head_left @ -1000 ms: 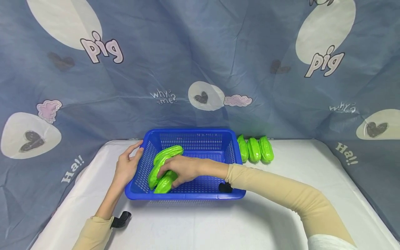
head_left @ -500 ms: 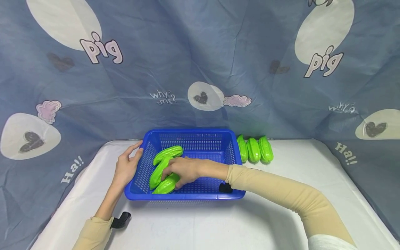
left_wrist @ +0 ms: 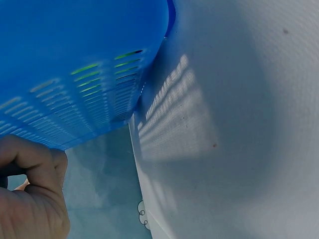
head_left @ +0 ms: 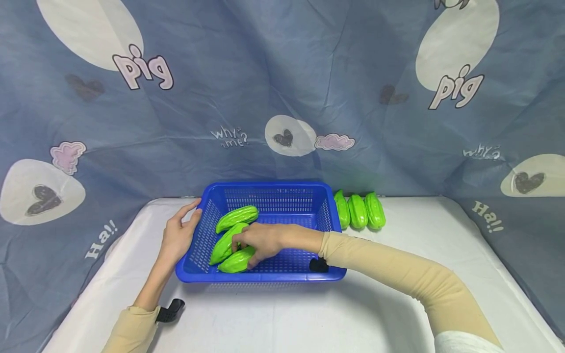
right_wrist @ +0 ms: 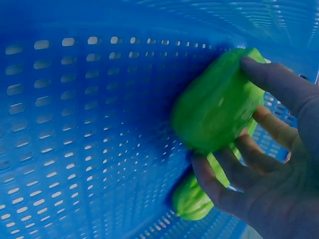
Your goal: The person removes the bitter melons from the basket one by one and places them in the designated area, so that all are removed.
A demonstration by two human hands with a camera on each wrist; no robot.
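Observation:
Inside a blue perforated plastic basket (head_left: 260, 277) lie three shiny, ridged green fruits that look like starfruit. My right hand (head_left: 265, 241) reaches into the basket and holds the nearest starfruit (head_left: 236, 261), with the thumb at one end and fingers at the other side in the right wrist view. Its fingertips also lie by the middle starfruit (head_left: 224, 246). The farthest starfruit (head_left: 238, 217) slants behind them. At the basket's left end, my left hand (head_left: 177, 238) pinches the rim near the far corner; curled fingers show below the basket wall in the left wrist view.
Right of the basket, three more green starfruits (head_left: 358, 212) stand in a row on the white-covered table (head_left: 273, 318). A blue printed cloth (head_left: 375, 162) hangs behind the table. The basket's right half shows its bare floor.
The right hand's fingers have drawn slightly right, uncovering more of the middle starfruit. The middle and nearest starfruits have shifted a little in the basket. The left hand has stayed at the rim.

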